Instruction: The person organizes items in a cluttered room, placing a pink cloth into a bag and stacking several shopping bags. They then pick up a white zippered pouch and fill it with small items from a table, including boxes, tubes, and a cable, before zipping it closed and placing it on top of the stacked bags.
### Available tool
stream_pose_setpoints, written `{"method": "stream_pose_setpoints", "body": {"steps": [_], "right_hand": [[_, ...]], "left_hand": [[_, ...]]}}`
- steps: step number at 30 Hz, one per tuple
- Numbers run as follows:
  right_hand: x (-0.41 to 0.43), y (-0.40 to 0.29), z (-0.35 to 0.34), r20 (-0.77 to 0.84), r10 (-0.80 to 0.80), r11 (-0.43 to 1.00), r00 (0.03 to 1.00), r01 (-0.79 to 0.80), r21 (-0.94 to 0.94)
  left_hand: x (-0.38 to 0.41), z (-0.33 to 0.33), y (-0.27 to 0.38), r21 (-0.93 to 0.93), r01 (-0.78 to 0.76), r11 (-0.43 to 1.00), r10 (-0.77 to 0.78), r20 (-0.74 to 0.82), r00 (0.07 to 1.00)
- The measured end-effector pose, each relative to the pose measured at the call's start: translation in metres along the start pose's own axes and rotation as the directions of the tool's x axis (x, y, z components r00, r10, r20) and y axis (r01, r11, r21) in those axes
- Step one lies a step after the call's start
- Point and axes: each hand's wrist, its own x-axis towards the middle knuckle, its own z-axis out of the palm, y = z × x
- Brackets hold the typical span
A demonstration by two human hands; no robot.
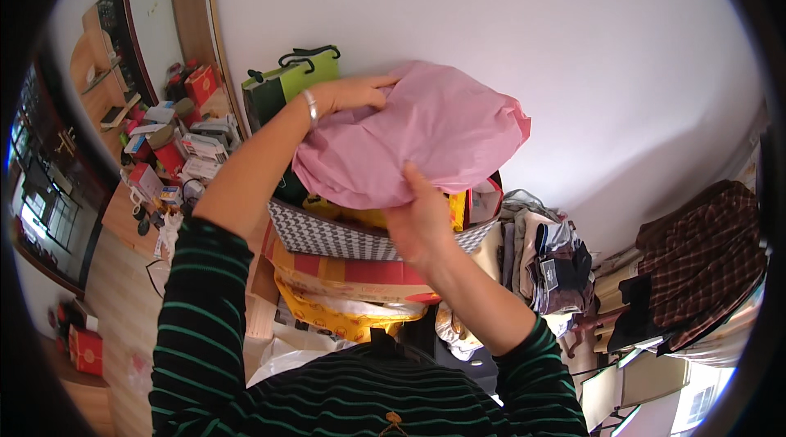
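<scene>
A puffed pink plastic bag is held over a houndstooth-patterned storage bin that stands against the wall. My left hand, with a silver bracelet at the wrist, grips the bag's upper left side. From the near side my right hand grasps the bag's lower edge, thumb on top and fingers hidden underneath. Below the bag, yellow packaging and a red-edged item show inside the bin. Two-tone green paper bag with dark handles rises at the bin's left end.
Under the bin are a red and tan cardboard box and a yellow printed bag. Folded clothes are stacked to the right, near a brown plaid garment. A cluttered wooden dresser with a mirror stands left.
</scene>
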Motion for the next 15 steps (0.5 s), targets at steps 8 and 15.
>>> {"method": "stream_pose_setpoints", "body": {"steps": [8,15], "right_hand": [[0.002,-0.114,0.011,0.782,0.290,0.474,0.551,0.628,-0.618],[0.135,-0.152,-0.034,0.233,0.071,-0.441,0.970,0.240,-0.865]], "left_hand": [[-0.011,-0.002,0.015,0.283,-0.006,0.959,0.006,0.002,1.000],[-0.061,0.051,0.018,0.707,0.025,0.707,0.405,-0.433,0.805]]}}
